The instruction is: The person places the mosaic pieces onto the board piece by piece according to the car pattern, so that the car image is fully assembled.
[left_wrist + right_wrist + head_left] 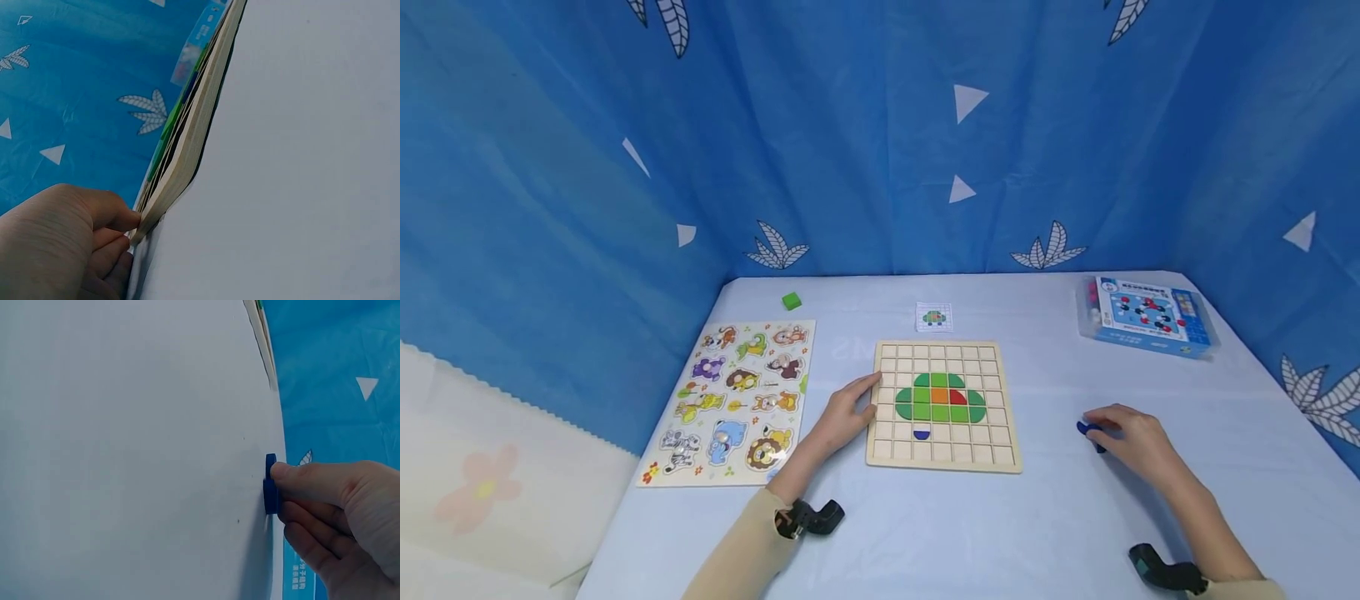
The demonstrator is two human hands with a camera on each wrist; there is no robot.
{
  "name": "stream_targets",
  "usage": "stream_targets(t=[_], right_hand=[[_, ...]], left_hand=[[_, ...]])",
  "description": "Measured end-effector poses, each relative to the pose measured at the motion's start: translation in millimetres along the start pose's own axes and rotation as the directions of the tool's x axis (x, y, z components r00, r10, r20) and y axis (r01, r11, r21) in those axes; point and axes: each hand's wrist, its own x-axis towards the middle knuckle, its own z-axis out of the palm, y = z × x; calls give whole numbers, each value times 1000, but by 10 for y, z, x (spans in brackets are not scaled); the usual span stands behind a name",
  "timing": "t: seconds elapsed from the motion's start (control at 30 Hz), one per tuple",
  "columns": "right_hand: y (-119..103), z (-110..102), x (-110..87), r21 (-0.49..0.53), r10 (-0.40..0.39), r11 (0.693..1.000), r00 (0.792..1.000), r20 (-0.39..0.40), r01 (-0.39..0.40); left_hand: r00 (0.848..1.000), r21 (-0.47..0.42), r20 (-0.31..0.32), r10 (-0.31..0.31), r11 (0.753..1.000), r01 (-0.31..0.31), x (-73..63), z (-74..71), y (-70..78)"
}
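Note:
A square wooden grid board [943, 458] lies on the table with a tree shape of dark and light green, orange and red pieces in its cells. One dark blue half-round piece [922, 435] sits in a lower cell. My left hand [842, 417] rests against the board's left edge; in the left wrist view its fingertips touch the wooden rim [197, 134]. Off to the right, my right hand [1131, 437] pinches dark blue pieces [270, 495] between thumb and fingers, close over the table. Two offset blue parts show there, partly hidden by the fingertips.
A small pattern card [934, 317] lies behind the board. To the left are an animal puzzle board [741, 400] and a green block [792, 301]. A clear box with a blue label [1150, 317] stands at the back right. Blue curtains border the table.

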Motion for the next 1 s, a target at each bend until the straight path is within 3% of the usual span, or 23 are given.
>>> stream_targets(t=[0.4,0.73,1.0], right_hand=[[-56,81,112,-1,-75,997,996,-39,75],[-132,156,184,-25,-56,998,998,-34,55],[-170,216,223,13,-69,998,997,-25,69]], left_hand=[[1000,-5,-5,-5,1000,5,5,4,16],[1000,7,-6,-2,1000,2,5,-4,21],[1000,0,-1,-3,1000,3,5,0,17]])
